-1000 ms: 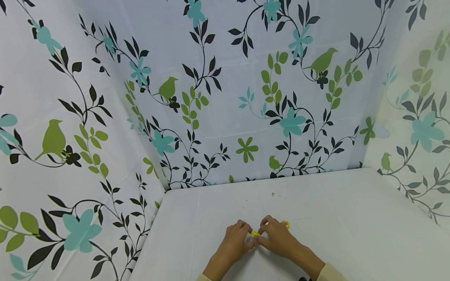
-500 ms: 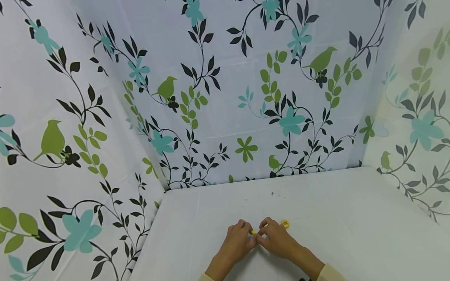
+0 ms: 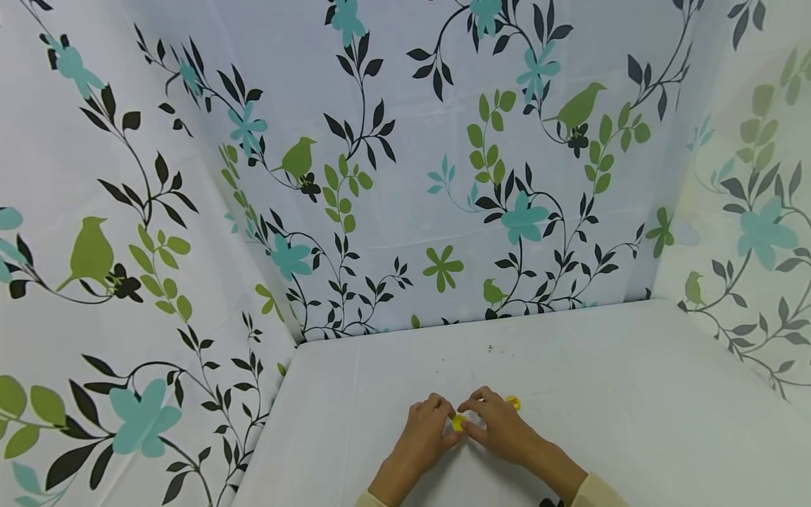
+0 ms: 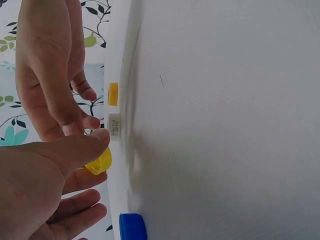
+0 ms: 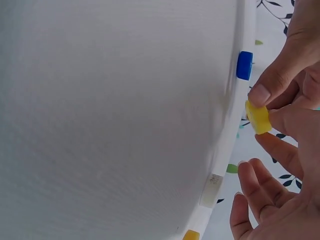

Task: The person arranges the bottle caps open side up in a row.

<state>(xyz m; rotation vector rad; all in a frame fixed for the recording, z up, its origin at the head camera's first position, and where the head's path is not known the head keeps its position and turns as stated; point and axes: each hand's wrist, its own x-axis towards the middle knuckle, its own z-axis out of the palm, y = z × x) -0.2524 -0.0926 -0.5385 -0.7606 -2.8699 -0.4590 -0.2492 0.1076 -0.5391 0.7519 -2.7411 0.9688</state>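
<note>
My left hand [image 3: 427, 433] pinches a small yellow plastic cap [image 3: 459, 422] between thumb and fingers, just above the white table. Its ring shape with a hollow side shows in the left wrist view as the yellow cap [image 4: 101, 160]. My right hand [image 3: 497, 426] is close on the other side of the cap. In the right wrist view its thumb appears to touch the yellow cap [image 5: 259, 119], while its other fingers are loosely bent and spread apart. Part of the cap is covered by the left thumb.
Another yellow cap [image 3: 513, 403] lies on the table beyond my right hand. Near it, a white printed piece [image 4: 114, 126] is mostly hidden in the head view. A blue cap [image 4: 132, 227] lies by my left hand. Patterned cloth [image 3: 405, 211] encloses the table [image 3: 380, 373].
The fingers of my right hand have spread away from the cap, and more of the cap shows between the hands. The left hand has stayed almost in place.
</note>
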